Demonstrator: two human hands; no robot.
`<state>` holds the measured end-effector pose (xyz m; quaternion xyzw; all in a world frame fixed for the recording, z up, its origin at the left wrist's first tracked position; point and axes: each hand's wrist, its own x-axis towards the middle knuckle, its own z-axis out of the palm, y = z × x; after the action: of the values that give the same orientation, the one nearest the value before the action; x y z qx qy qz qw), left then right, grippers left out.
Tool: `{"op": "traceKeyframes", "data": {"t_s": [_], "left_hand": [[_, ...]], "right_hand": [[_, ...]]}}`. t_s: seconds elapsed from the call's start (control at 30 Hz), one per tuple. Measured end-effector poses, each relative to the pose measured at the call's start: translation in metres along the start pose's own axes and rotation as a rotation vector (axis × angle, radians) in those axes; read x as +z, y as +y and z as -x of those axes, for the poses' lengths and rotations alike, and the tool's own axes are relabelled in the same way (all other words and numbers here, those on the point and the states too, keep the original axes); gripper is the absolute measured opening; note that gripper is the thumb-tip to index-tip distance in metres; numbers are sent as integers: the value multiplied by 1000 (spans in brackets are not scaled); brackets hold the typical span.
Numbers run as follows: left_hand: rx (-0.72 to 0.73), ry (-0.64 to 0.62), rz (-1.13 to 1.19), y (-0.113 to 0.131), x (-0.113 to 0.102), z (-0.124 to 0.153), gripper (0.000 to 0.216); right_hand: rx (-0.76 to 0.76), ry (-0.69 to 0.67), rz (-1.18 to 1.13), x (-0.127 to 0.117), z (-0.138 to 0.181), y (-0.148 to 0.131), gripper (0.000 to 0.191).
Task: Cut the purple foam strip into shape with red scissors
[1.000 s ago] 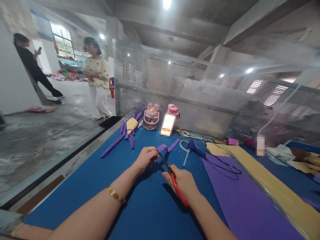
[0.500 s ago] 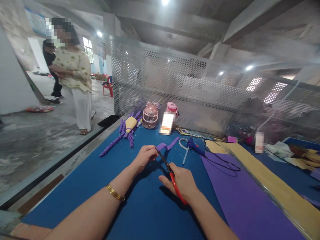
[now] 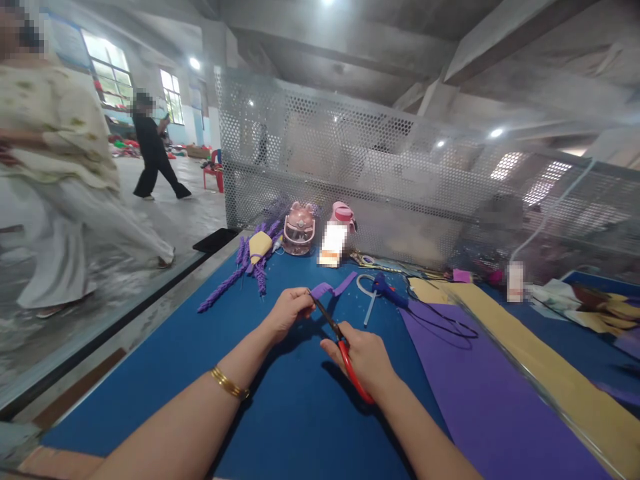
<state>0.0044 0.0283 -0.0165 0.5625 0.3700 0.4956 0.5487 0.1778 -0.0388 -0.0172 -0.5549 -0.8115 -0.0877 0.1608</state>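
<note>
My left hand (image 3: 290, 310) pinches one end of a narrow purple foam strip (image 3: 334, 289) just above the blue table (image 3: 280, 413). My right hand (image 3: 364, 359) is closed round the red handles of a pair of scissors (image 3: 345, 357), whose dark blades reach up to the strip beside my left fingers. A gold bangle (image 3: 229, 385) sits on my left wrist.
A purple foam sheet (image 3: 480, 393) and a yellow sheet (image 3: 530, 360) lie to the right. A blue glue gun (image 3: 389, 291) with its cord lies behind the strip. Purple foam lavender stems (image 3: 235, 280), a pink fan (image 3: 299, 231) and a pink bottle (image 3: 338, 239) stand by the perforated screen (image 3: 400, 180). Two people walk on the left.
My hands have barely shifted on the strip and scissors. The person in the pale top has walked much closer along the left; another person in black now strides across the background.
</note>
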Motion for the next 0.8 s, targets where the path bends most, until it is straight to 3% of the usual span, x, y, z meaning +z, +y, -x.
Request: {"op": "traceKeyframes", "data": {"t_s": [0.8], "left_hand": [[7,-17,7,1,-1,1,16]], "right_hand": [[-27,-14,-53,-4,3,-3,34]]}}
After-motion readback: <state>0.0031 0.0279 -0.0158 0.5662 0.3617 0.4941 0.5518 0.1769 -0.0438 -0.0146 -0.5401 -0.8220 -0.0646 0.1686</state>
